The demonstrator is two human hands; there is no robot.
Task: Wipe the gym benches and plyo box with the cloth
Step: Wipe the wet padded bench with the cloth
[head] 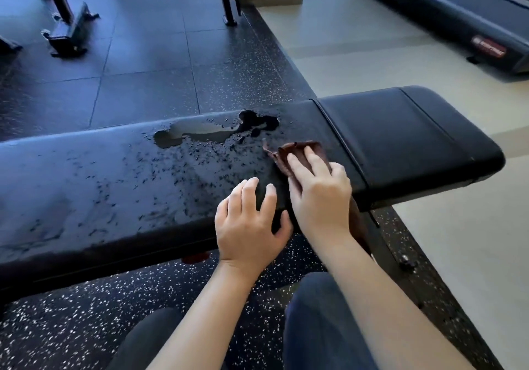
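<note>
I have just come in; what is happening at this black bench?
A person is wiping a long black padded gym bench with a brown cloth. The right hand presses the cloth flat on the pad near its seam; the left hand rests on the near edge beside it. A puddle and droplets lie on the pad to the left, not yet wiped.

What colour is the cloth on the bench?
The cloth is reddish brown, shown best in the head view, under the right hand.

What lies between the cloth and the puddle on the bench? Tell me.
In the head view, only wet bench pad with scattered droplets lies between the cloth and the puddle; no other object.
</note>
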